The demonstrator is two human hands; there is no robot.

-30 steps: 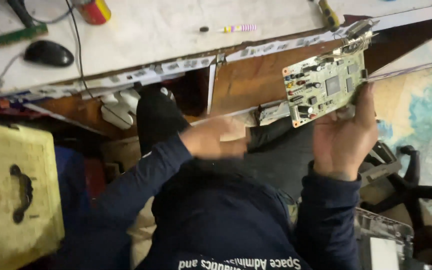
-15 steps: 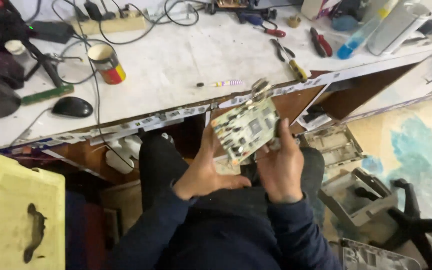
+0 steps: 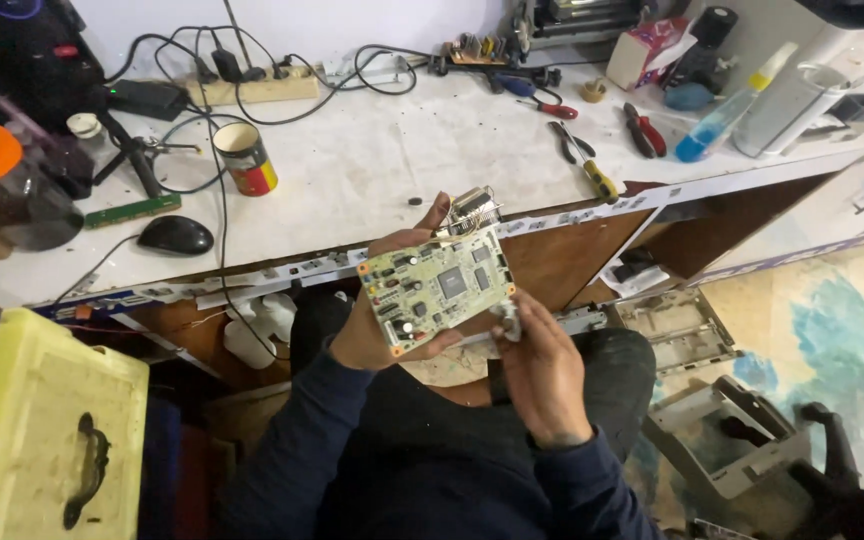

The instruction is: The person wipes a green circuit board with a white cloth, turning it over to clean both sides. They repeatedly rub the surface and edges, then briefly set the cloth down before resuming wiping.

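Observation:
I hold a pale green circuit board (image 3: pixel 439 290) with black chips and a metal connector at its top edge, over my lap in front of the workbench. My left hand (image 3: pixel 372 330) grips the board from its left side and from behind, thumb up along the far edge. My right hand (image 3: pixel 542 375) is just right of and below the board, fingers curled around a small grey part (image 3: pixel 507 318) at the board's lower right corner.
The white workbench (image 3: pixel 352 180) carries a black mouse (image 3: pixel 175 235), a tin can (image 3: pixel 245 158), a power strip with cables (image 3: pixel 252 88), pliers and screwdrivers (image 3: pixel 582 150) and a blue-tipped bottle (image 3: pixel 727 115). A yellow crate (image 3: pixel 42 430) stands left. Grey plastic printer parts (image 3: pixel 722 440) lie on the floor right.
The board went from my raised right hand at the right into my left hand in front of me. The view tilted up, showing more of the bench.

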